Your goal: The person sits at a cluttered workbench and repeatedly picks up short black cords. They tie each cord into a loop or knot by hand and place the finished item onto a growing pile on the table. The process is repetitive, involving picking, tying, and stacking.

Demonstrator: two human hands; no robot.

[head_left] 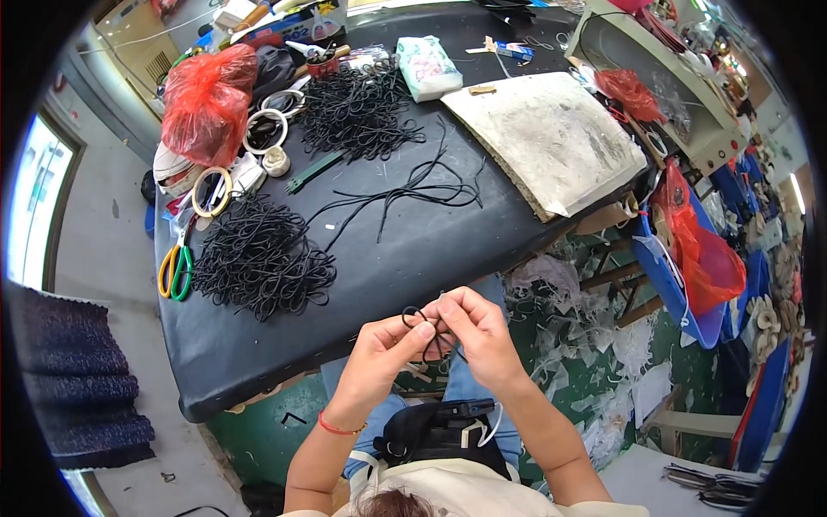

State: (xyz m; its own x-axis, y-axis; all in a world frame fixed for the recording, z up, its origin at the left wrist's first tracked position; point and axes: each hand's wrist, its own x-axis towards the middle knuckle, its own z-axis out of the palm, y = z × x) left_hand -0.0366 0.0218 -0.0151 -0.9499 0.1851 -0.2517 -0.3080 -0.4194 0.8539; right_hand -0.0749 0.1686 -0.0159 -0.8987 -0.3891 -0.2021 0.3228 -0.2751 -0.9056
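Over my lap, just off the table's near edge, my left hand [390, 346] and my right hand [479, 334] meet around a thin black cord [412, 317]. Thumb and fingers of each hand pinch it, and the cord bends into small loops between them. Whether a knot sits in it is hidden by my fingers. Ahead on the black tabletop [413, 254] lie several loose strands of black cord [413, 191]. A big tangled heap of black cords [263, 258] is at the left, and another heap of looped cords [357, 112] lies farther back.
Yellow-and-green-handled scissors [176, 272], tape rolls [211, 191] and a red plastic bag [207, 108] crowd the left side. A green tool [312, 172] lies between the heaps. A stained white board [547, 138] covers the right side; a blue bin [680, 276] stands beyond. Scraps litter the floor.
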